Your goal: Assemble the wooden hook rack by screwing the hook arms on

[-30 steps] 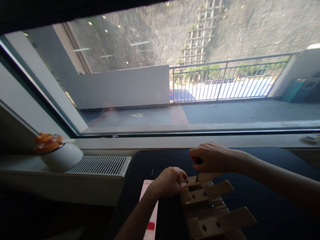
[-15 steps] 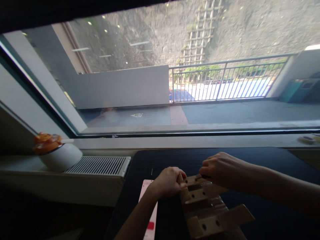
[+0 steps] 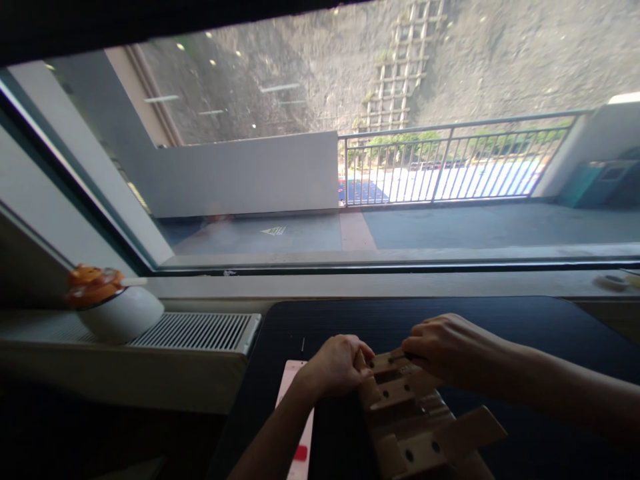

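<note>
A light wooden assembly (image 3: pixel 423 437) of crosspieces on a base lies on the dark table, several dark round holes or screw heads showing along its pieces. At its far left corner my left hand (image 3: pixel 337 365) is closed on the upright wooden end piece (image 3: pixel 361 362). My right hand (image 3: pixel 443 343) is closed around a thin dark tool (image 3: pixel 400 356), possibly a screwdriver. The tool's tip meets the farthest crosspiece (image 3: pixel 381 364) near a hole; its handle is mostly hidden in my fingers. A crosspiece (image 3: pixel 475 430) juts out to the right at the near end.
On the black table (image 3: pixel 320 313), a pink and white phone-like flat object (image 3: pixel 293 380) lies partly under my left forearm. A small nail or screw (image 3: pixel 303 344) lies beyond it. A white pot with an orange top (image 3: pixel 120 313) stands on the radiator (image 3: pixel 200 331) to the left, below the window.
My right hand has shifted slightly nearer and to the right, turning a little with the tool. My left hand keeps its hold on the wooden end piece.
</note>
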{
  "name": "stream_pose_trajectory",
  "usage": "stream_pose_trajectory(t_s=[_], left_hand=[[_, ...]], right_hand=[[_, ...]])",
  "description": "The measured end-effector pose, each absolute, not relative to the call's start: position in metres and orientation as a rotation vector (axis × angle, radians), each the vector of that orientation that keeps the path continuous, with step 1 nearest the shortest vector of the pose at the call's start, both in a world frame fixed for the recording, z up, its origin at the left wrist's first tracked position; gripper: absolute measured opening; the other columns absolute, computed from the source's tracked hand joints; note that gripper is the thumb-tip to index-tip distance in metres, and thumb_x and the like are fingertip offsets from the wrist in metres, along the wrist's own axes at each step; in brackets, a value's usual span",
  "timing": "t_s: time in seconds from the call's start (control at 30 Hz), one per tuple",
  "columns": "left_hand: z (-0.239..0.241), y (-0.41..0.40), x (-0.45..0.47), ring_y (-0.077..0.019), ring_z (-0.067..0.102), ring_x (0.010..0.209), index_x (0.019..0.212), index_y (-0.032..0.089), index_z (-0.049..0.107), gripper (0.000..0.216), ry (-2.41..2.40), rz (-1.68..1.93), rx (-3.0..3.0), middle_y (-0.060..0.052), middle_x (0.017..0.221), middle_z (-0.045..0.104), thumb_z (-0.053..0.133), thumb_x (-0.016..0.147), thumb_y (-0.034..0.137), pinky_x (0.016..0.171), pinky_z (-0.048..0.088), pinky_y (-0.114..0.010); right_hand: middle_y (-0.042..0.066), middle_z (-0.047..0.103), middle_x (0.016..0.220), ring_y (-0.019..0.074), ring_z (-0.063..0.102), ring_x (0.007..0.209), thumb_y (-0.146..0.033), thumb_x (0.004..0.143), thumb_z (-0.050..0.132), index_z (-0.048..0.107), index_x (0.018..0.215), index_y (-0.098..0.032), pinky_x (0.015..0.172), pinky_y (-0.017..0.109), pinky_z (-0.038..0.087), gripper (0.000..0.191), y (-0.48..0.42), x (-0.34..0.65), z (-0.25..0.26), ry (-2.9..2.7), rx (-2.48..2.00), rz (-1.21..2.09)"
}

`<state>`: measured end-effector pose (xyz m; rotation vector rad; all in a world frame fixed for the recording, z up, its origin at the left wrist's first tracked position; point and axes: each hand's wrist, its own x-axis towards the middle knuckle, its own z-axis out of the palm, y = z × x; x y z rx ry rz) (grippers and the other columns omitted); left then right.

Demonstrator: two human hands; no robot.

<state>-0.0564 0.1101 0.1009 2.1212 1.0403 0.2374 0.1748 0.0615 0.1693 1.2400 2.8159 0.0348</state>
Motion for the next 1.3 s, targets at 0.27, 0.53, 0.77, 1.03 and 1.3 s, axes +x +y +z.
stream_pose_trajectory(t_s=[0.27,0.53,0.77,1.03,1.3], left_hand=[[0.1,0.112,-0.057,-0.0211,0.07,0.092,0.104,0.018,0.078,0.03,1.005,0.261,2.166,-0.005,0.102,0.076,0.069,0.076,0.025,0.083,0.052,-0.027],[0.113,0.107,-0.057,-0.0223,0.067,0.094,0.105,0.022,0.077,0.034,1.046,0.197,2.241,-0.004,0.104,0.075,0.074,0.079,0.043,0.084,0.048,-0.028],[0.119,0.106,-0.058,-0.021,0.065,0.085,0.105,0.021,0.075,0.058,0.956,0.144,2.264,-0.005,0.095,0.073,0.039,0.097,0.066,0.075,0.045,-0.027],[0.113,0.106,-0.057,-0.0214,0.065,0.087,0.098,0.021,0.075,0.057,0.954,0.189,2.329,-0.005,0.095,0.071,0.032,0.101,0.059,0.075,0.043,-0.028],[0.112,0.105,-0.056,-0.0222,0.067,0.088,0.1,0.019,0.074,0.057,0.974,0.218,2.255,-0.007,0.097,0.074,0.034,0.1,0.06,0.073,0.043,-0.027]], right_hand=[[0.006,0.074,0.075,0.0182,0.069,0.066,-0.008,0.085,0.059,0.072,0.076,-0.017,0.056,0.029,0.032,0.018,0.066,0.16,0.186,2.661,1.353,-0.018],[0.007,0.077,0.076,0.0222,0.072,0.075,-0.011,0.084,0.06,0.076,0.082,-0.019,0.058,0.029,0.032,0.018,0.071,0.146,0.214,2.555,1.335,-0.008],[0.012,0.077,0.083,0.0243,0.073,0.073,-0.006,0.084,0.064,0.075,0.081,-0.013,0.054,0.03,0.029,0.014,0.065,0.138,0.212,2.504,1.249,0.012],[0.011,0.077,0.089,0.0257,0.073,0.082,-0.009,0.085,0.061,0.07,0.094,-0.013,0.057,0.03,0.031,0.013,0.062,0.143,0.215,2.529,1.319,-0.007],[0.011,0.076,0.081,0.0262,0.073,0.078,-0.015,0.088,0.064,0.071,0.092,-0.011,0.056,0.031,0.031,0.008,0.064,0.135,0.217,2.496,1.336,-0.017]])
